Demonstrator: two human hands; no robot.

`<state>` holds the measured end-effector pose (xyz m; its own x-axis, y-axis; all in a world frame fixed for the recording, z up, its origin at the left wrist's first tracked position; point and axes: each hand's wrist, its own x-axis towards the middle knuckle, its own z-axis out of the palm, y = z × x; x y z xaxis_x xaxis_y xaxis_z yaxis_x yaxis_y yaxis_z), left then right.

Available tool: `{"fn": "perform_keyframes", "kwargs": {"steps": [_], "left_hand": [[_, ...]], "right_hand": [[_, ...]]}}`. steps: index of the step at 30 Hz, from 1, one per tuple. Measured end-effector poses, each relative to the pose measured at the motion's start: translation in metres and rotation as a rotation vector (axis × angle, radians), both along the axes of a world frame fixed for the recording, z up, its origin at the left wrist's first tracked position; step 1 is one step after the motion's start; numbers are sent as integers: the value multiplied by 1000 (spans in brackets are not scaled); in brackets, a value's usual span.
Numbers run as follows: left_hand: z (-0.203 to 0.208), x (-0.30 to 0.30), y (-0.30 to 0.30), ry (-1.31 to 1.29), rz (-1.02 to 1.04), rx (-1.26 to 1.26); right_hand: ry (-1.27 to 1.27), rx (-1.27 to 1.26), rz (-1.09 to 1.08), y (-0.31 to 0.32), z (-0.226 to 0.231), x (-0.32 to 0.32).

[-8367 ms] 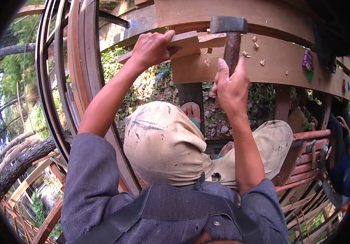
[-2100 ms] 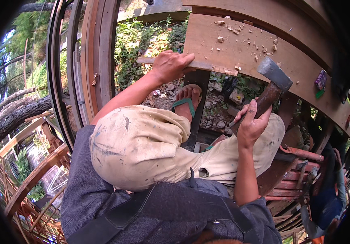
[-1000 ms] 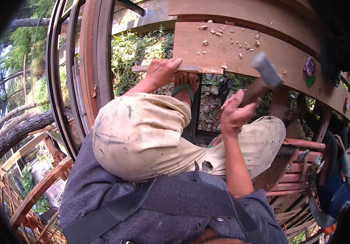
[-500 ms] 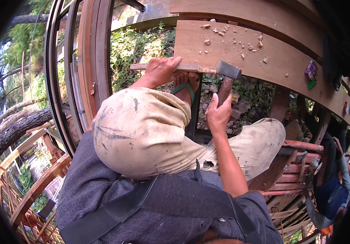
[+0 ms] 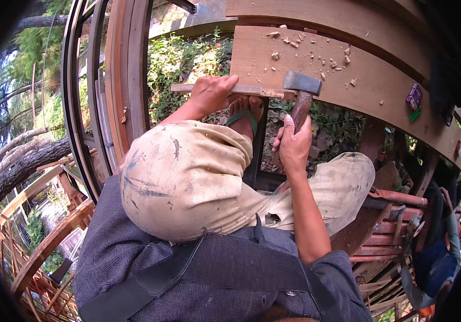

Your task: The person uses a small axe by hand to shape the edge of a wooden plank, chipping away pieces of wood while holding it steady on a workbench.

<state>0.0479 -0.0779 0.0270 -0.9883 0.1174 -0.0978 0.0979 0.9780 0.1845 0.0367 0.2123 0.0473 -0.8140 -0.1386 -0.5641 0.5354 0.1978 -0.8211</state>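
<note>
My left hand grips a thin wooden strip that lies along the near edge of a broad wooden plank. My right hand is wrapped around the wooden handle of a hammer. The hammer's grey metal head rests against the strip and the plank's edge, just right of my left hand. Wood chips are scattered over the plank. My bent knees in pale, stained trousers fill the middle, and a foot in a green sandal shows below the strip.
Curved wooden frames stand at the left. Plants and stones lie on the ground below. Small coloured objects sit on the plank at the right. Reddish slats and a person in blue are at the lower right.
The hammer was raised to the right a second ago; it has swung down, and its head now sits at the strip. My left hand has stayed on the strip.
</note>
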Motion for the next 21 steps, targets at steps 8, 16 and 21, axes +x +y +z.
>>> {"fn": "perform_keyframes", "kwargs": {"steps": [8,16,21], "left_hand": [[6,9,-3,-51,27,-24],[5,18,-9,-55,39,-28],[4,10,-6,-63,15,-40]], "right_hand": [[330,-23,-432,2,39,9],[36,-347,-265,9,55,-32],[253,7,-367,-1,31,18]]}}
